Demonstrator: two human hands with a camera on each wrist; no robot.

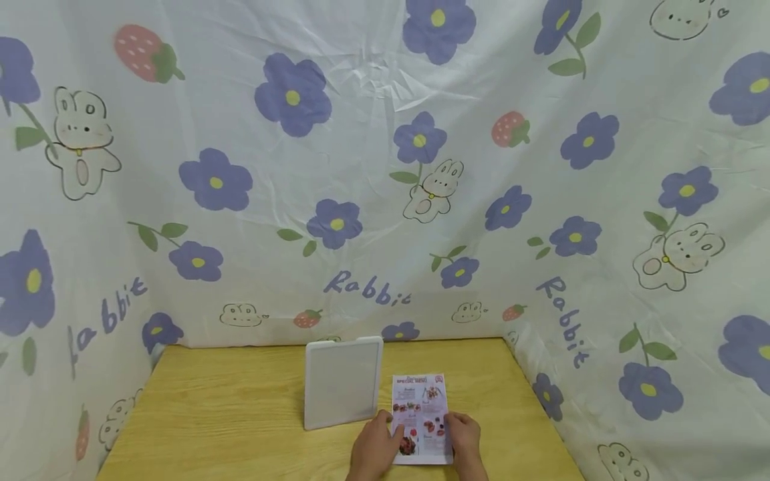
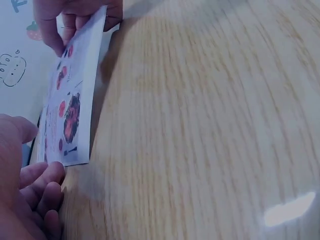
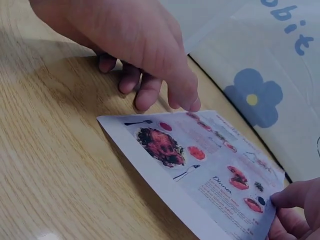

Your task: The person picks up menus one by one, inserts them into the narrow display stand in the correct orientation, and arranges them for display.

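Note:
A printed menu sheet [image 1: 428, 407], headed "SPECIAL MENU" and showing pictures of food, is tilted up from the wooden table in the right wrist view. My right hand [image 1: 466, 442] pinches its right edge, thumb on the printed face and fingers behind. At the opposite edge is my left hand [image 1: 373, 446], its thumb and fingers spread apart and loosely bent. The left thumb [image 3: 187, 95] comes right to the sheet's edge in the right wrist view. Left of the menu, a white framed panel [image 1: 343, 384] with rounded corners stands upright.
The yellow wood-grain table [image 1: 228, 407] extends to both sides of the hands. Behind it and along both sides hangs a white curtain [image 1: 361, 267] printed with purple flowers, rabbits and strawberries.

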